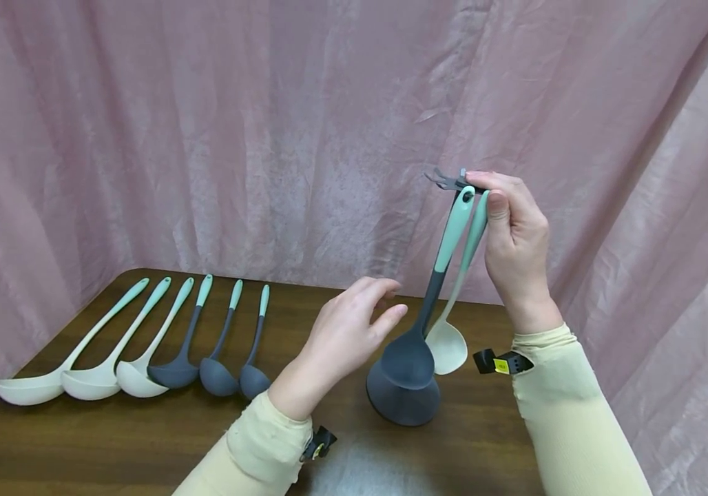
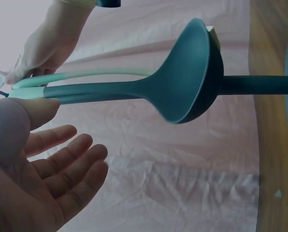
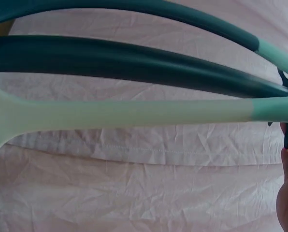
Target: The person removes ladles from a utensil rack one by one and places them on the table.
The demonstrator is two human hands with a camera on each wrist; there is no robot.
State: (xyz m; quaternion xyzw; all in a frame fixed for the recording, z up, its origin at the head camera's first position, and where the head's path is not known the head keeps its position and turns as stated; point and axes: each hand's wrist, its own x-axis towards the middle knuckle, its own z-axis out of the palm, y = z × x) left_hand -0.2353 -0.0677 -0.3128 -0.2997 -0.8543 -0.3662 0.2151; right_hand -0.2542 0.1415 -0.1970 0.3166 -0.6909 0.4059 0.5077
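A dark grey ladle with a mint handle hangs from the hooked top of an upright utensil stand, its bowl in front of the round base. Beside it, a white ladle hangs down on the right. My right hand holds the mint end of that white ladle at the hooks, thumb in front and fingers against the stand's top. Left of the stand, my left hand is apart from the ladles, fingers extended and loosely bent. In the left wrist view its palm holds nothing.
On the left of the brown wooden table, several ladles lie in a row: white ones at the far left, dark grey ones nearer the stand. A pink curtain hangs behind and along the right side.
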